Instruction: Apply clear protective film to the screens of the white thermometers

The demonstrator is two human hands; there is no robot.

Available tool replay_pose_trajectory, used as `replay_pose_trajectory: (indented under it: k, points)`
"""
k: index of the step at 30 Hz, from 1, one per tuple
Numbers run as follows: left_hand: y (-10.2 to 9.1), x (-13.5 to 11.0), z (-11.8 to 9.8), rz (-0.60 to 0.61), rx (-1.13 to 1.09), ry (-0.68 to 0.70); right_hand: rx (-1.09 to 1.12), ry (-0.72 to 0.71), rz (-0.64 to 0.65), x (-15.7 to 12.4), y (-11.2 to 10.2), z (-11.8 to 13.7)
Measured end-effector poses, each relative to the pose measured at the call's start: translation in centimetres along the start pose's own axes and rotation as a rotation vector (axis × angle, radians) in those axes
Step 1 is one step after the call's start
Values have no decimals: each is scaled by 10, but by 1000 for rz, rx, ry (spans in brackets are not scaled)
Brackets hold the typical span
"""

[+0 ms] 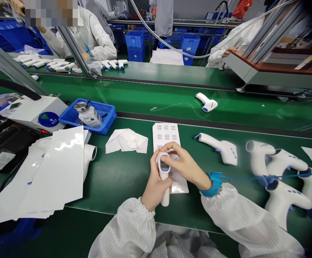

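Note:
Between my hands is a white infrared thermometer (165, 191), its small screen facing up toward me. My left hand (155, 184) wraps round its handle and side. With fingers closed about the head, my right hand (184, 163) has its thumb near the screen; a blue wrist strap circles that wrist. Under both hands lies a sheet of printed labels (166, 132), partly covered by them. Another thermometer (222, 148) rests on its side to the right of my right hand. A crumpled white cloth or tissue (126, 141) lies left of the sheet.
Several thermometers (287, 193) crowd the bench at right. One thermometer (206, 103) lies on the green conveyor belt (145, 96). At left are loose white sheets (61, 168), a blue tray (109, 123) with a bottle (90, 116), and a white box (43, 109). Co-workers (91, 32) sit opposite.

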State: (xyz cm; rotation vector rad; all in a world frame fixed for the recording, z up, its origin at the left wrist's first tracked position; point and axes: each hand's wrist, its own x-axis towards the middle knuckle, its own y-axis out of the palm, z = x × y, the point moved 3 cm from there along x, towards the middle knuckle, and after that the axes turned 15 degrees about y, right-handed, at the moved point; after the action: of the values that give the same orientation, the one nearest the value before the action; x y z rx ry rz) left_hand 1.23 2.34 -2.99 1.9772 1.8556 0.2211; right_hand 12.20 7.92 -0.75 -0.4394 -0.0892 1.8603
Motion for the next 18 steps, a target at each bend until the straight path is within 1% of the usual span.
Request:
replay_pose_trajectory:
  k: [3, 5, 7, 9, 12, 15, 17, 18]
  points:
    - [0, 0, -1, -16, 53, -7, -42, -30, 108, -4, 2, -1]
    - [0, 1, -1, -17, 57, -8, -41, -49, 152, -8, 0, -1]
    - [0, 1, -1, -14, 38, -2, -31, -55, 183, -10, -2, -1]
    - [1, 0, -1, -20, 30, 14, -20, -64, 179, -10, -4, 0]
    - [3, -3, -2, -39, 50, 58, -3, -115, 76, -7, -6, 4]
    - [7, -7, -6, -36, 54, 82, 46, -155, -80, -5, -7, 7]
    - [6, -8, -14, -95, 54, 125, 144, -90, -194, -8, -7, 6]
    - [4, -7, -20, -148, 47, 157, 186, -27, -208, -12, -6, 4]
